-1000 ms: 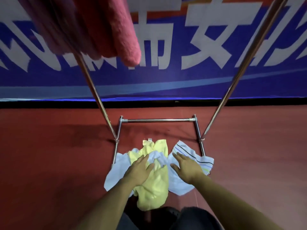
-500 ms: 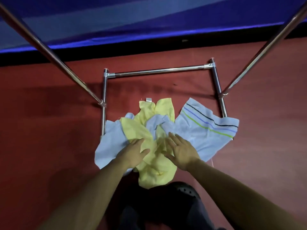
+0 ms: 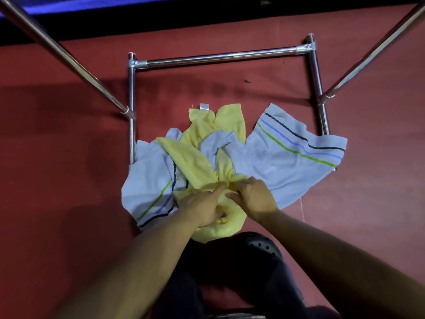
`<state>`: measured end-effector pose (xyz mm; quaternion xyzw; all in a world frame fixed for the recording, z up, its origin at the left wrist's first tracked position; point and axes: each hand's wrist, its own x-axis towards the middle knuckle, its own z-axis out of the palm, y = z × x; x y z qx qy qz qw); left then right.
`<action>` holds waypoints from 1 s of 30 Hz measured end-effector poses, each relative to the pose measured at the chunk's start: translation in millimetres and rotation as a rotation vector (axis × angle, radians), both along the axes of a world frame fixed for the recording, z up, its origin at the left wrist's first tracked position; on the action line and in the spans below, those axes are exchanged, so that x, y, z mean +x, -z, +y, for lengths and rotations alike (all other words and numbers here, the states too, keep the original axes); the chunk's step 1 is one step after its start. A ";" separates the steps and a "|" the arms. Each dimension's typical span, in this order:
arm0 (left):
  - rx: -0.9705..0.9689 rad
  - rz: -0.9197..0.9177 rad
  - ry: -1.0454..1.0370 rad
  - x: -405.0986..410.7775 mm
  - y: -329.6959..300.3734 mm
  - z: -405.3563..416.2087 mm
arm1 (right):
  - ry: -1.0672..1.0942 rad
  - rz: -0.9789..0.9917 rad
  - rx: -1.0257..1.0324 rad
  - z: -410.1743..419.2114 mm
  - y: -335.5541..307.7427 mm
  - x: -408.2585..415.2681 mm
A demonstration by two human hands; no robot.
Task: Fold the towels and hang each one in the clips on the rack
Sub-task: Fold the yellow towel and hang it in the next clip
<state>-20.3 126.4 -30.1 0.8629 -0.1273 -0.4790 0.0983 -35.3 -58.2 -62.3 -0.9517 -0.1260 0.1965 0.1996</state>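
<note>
yellow towel (image 3: 202, 162) lies crumpled on the floor, both hands' fingers (image 3: 236, 192) gripping its near edge; next, lift and fold.

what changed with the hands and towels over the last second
Both hands came together on the near part of the yellow towel: the left hand and right hand, earlier lying flat and apart on the pile, now curl their fingers into its cloth, bunching it. The camera tipped down, so the hanging red towel left the view. The striped white towel and the rack base lie as before.
</note>
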 end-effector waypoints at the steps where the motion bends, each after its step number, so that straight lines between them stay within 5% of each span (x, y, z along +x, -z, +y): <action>1: -0.003 -0.021 0.009 0.4 -2.7 -0.9 | 0.028 -0.029 0.096 -0.3 -1.6 -2.3; 9: -0.115 -0.089 -0.128 25.8 -65.8 25.3 | 0.293 0.004 0.323 -10.0 -86.2 17.4; 23: -0.663 -0.309 -0.594 9.1 -346.3 -26.8 | 0.355 -0.455 0.857 36.4 -425.6 57.0; 30: -0.888 -0.499 -0.855 -46.0 -437.2 -34.4 | 0.289 -0.246 1.005 36.2 -515.6 16.0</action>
